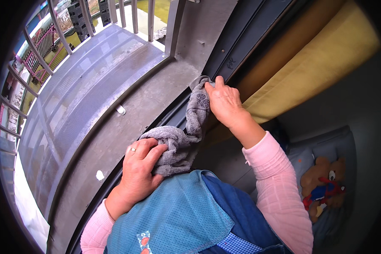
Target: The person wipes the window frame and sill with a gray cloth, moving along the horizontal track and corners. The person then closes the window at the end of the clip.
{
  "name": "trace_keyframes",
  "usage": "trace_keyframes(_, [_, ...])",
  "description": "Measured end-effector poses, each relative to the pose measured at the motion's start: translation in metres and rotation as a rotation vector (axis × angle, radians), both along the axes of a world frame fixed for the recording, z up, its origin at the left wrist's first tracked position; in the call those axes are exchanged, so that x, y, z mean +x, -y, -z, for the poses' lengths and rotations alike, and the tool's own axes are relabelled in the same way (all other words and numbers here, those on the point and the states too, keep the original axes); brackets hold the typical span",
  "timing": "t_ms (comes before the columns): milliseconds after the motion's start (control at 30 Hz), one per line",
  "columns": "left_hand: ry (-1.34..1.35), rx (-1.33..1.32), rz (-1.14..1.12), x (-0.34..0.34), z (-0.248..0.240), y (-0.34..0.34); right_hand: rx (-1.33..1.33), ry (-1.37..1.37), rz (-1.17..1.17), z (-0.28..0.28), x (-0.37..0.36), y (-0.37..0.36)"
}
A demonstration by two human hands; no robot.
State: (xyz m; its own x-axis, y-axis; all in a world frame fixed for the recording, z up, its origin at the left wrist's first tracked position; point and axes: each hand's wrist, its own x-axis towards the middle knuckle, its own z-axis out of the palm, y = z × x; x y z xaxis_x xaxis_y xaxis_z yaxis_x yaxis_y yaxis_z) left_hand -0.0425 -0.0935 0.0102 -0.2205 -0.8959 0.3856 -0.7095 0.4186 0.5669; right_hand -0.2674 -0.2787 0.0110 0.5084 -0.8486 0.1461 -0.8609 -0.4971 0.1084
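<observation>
A grey cloth [197, 111] with a dark printed pattern lies twisted along the dark window track [173, 116]. My left hand [140, 163], with a ring on one finger, is closed on the bunched near end of the cloth. Farther off, my right hand [224, 99] pinches the cloth's far end against the frame, at the foot of the dark upright window frame [237, 46]. Between the two hands the cloth hangs in a loose, rumpled strand across the track. Some of my fingertips are hidden by the cloth.
Left of the track runs a grey sill [150, 91] with a small metal tab [121, 109]. Beyond it are a perforated metal shelf [84, 80] and metal railing bars [57, 27]. A yellow curtain [309, 63] hangs at the right. Below it lies a cushion with a bear picture [324, 182].
</observation>
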Motion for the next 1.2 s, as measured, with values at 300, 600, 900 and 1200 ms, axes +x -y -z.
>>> trace_keyframes(300, [0.019,0.025,-0.008,-0.001,-0.005,0.000,-0.126,0.209,-0.121,-0.002,-0.017,-0.015])
trace_keyframes(600, [0.031,0.026,-0.004,0.000,-0.003,0.001,-0.103,0.173,-0.164,-0.003,0.003,0.009])
trace_keyframes(900, [0.022,0.020,0.012,0.000,-0.002,0.002,-0.155,0.194,-0.097,0.017,-0.013,-0.005])
trace_keyframes(1200, [0.026,0.008,0.007,0.000,-0.003,0.001,-0.101,0.186,-0.122,0.012,-0.012,0.006])
